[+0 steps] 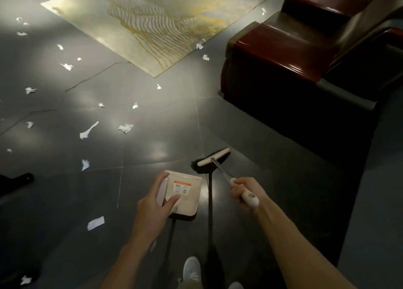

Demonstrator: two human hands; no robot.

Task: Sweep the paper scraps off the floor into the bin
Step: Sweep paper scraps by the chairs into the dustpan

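Sweeping barely begun: left hand [160, 198] grips dustpan [185, 194], right hand [245, 189] grips broom [214, 158]; paper scraps [87, 130] litter the floor [152, 140] left and far.

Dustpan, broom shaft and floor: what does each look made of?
The dustpan is likely plastic: smooth matte beige, with a printed sticker. The broom shaft seems to be metal: thin, with a silvery sheen. Its white grip looks plastic. The floor is probably polished tile or stone: dark, with glossy glare.

Single head-worn view looks steeply down at the floor [152, 118] ahead.
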